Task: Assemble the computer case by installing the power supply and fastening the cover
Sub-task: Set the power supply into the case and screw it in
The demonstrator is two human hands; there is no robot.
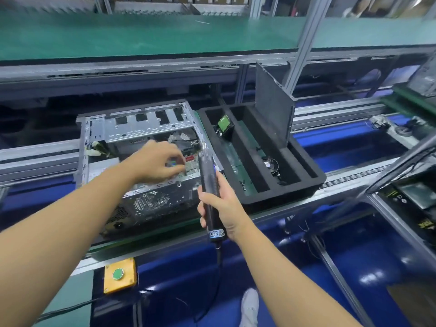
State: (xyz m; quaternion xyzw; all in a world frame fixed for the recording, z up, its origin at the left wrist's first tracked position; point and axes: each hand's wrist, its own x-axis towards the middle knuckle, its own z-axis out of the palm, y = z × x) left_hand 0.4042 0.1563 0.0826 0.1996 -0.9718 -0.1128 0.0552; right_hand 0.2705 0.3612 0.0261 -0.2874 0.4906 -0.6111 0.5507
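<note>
We're on a factory assembly line, electronics by the look of it: a roller conveyor [354, 177] runs across inside aluminium framing [304, 41], with a green-matted shelf [141, 34] overhead. An open metal computer case [151, 201] sits on the line beside a black foam tray [306, 182] of parts. At the near edge there's a yellow control box [120, 274] with a green push-button, a corded electric screwdriver [211, 192] is up, and a glossy blue floor [354, 267] lies below.

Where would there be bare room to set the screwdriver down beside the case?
Free: the green shelf above the case, and the left slot of the foam tray, this side of the drive. Crowded: inside the case, under the left hand.
</note>
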